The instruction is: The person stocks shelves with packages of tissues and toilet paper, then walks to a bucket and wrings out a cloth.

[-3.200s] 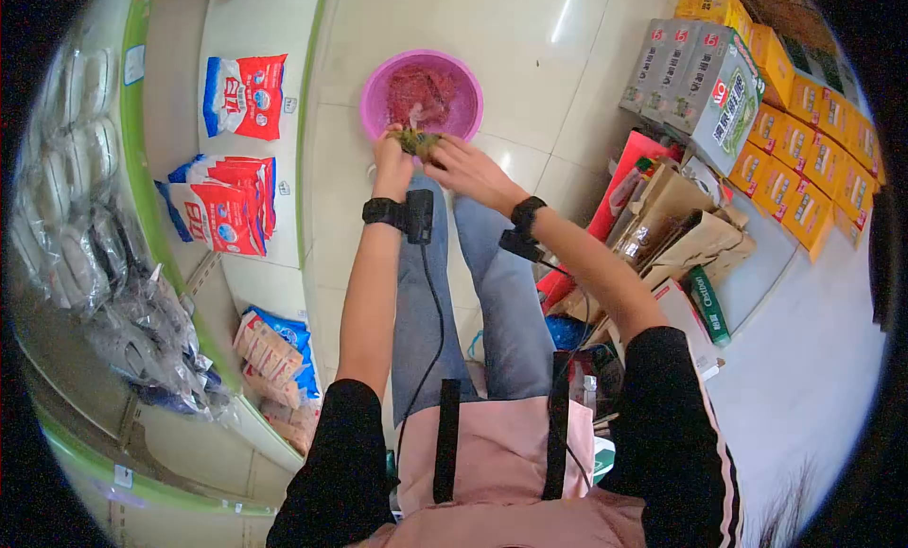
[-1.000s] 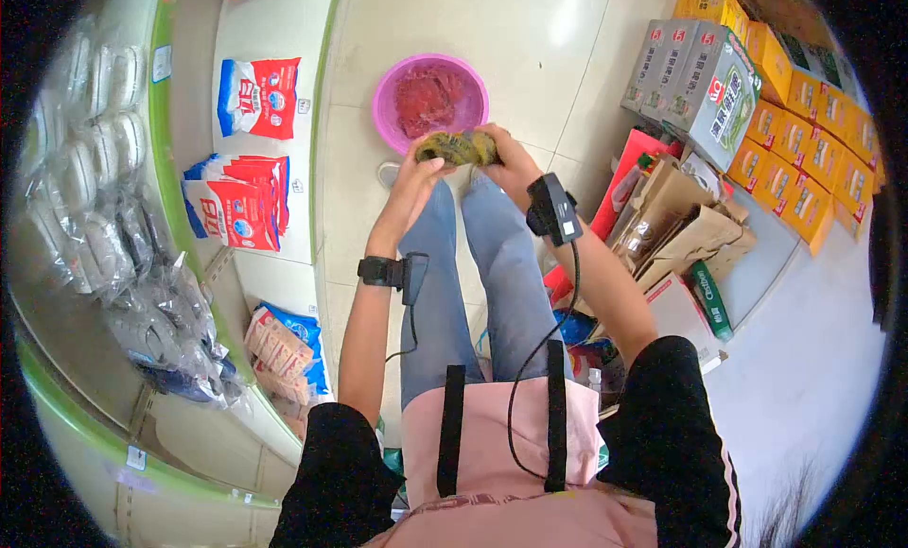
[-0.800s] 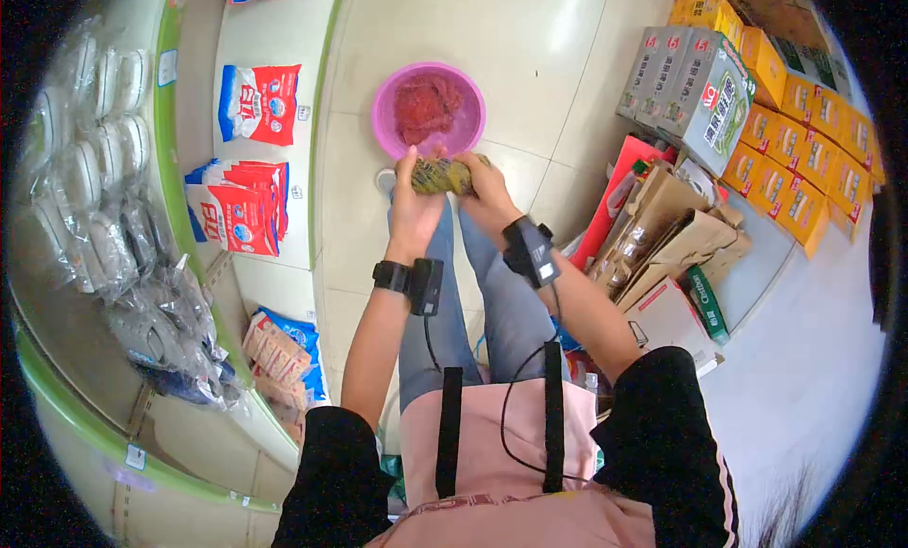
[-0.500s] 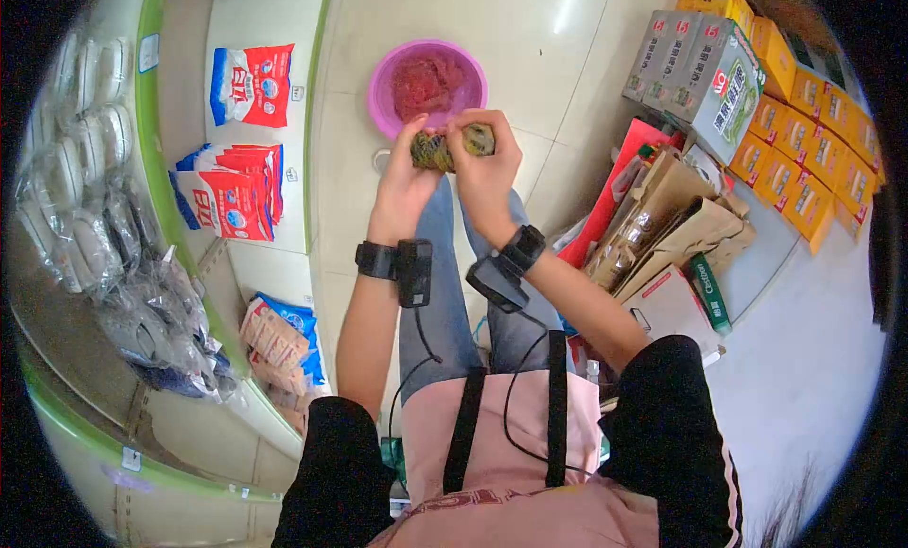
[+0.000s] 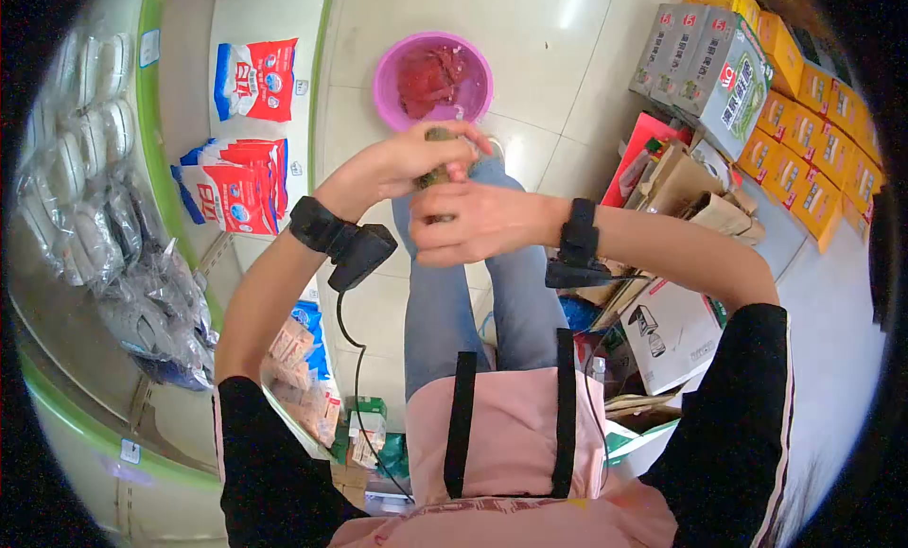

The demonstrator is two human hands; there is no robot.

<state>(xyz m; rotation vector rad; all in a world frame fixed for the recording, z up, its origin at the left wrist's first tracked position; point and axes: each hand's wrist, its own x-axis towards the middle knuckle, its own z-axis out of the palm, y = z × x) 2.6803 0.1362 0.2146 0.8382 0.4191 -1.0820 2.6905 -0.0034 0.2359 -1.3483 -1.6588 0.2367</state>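
Observation:
Both of my hands meet over my knees, wrapped around a mottled green-and-yellow bundle (image 5: 434,177). It looks soft and twisted, and fingers hide much of it. My left hand (image 5: 409,158) closes on its upper part, thumb and fingers curled over it. Lower down, my right hand (image 5: 478,225) grips the other end with bent fingers. Just beyond my hands, a purple basin (image 5: 381,92) stands on the floor. Inside the basin lies a crumpled red cloth-like heap (image 5: 426,83).
At left, a shelf carries red-and-white detergent bags (image 5: 255,80) and plastic-wrapped shoes (image 5: 85,151). On the right are stacked grey cartons (image 5: 728,75), yellow boxes (image 5: 804,141), flattened cardboard (image 5: 676,189) and a white box (image 5: 672,335).
Both forearms have swung outward, elbows spreading. The bundle has turned from lying crosswise to standing roughly lengthwise, with my right hand now below my left, nearer my body.

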